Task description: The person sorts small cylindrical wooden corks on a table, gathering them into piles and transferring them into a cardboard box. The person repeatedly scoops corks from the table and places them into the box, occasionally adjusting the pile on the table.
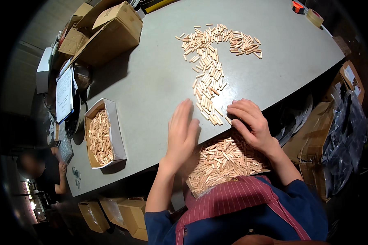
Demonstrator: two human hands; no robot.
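Short pale cylindrical wooden dowels (208,104) trail away across grey desk (159,73), near end btwn hands, R hand (254,124) nearer, fingers bent, pinch unclear; L hand (180,130): fingers together.

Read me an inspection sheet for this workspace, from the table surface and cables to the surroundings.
Surface: flat grey table.
Job's things: small tan pegs trail across the table; more lie in a heap below its edge and in a white-sided box at left.
Clutter: clipboard, large cardboard box, tape roll.
Left hand: open, left of the pegs.
Right hand: curled near the trail's end; grip unclear.
Cables: nothing seen.
Surroundings: another person at left; cartons at lower left; clear plastic at right.
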